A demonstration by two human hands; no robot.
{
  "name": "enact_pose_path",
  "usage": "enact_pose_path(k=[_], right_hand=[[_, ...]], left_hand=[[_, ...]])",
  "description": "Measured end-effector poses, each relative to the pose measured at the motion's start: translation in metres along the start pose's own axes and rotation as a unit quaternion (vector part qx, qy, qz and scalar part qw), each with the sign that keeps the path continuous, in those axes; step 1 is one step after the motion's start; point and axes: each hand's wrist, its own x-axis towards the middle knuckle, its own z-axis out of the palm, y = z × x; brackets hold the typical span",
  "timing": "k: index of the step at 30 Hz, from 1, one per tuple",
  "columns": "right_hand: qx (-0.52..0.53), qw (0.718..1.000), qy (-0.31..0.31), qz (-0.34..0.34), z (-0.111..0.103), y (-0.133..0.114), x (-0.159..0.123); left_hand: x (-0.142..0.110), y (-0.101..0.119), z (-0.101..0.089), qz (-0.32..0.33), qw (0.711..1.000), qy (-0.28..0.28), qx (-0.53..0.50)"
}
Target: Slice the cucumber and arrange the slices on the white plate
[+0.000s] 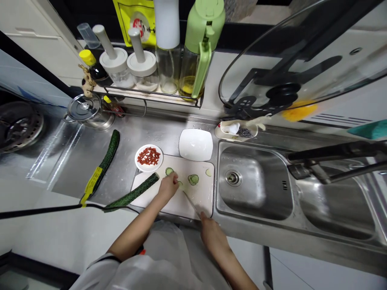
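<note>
My left hand is over the white cutting board, its fingers pinched together at a thin cucumber slice. My right hand grips a kitchen knife at the board's front edge. The blade points up and left, its tip close to my left fingertips. Just behind my left hand lies another cucumber slice. A small overlapping pile of slices sits right of centre, and a pale end piece lies near the right edge. A cut cucumber rests across the board's left side.
Behind the board are a plate of chopped red pieces and a white square dish. A whole cucumber with a yellow label lies left. The double sink is right; a rack holds jars and bottles. A black strap crosses front left.
</note>
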Motion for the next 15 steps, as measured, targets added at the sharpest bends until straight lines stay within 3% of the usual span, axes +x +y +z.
enact_pose_path(k=[4,8,15], right_hand=[[0.002,1.0,0.001,-0.005,0.002,0.003,0.001],[0.006,1.0,0.008,-0.007,0.004,0.004,0.002],[0.012,1.0,0.002,-0.001,0.005,0.005,0.004]], left_hand=[[0.008,-0.002,-0.018,0.011,0.998,0.055,0.039],[0.016,-0.002,-0.031,-0.024,0.99,0.09,0.11],[0.023,-0.004,-0.028,-0.025,0.983,0.117,0.136]])
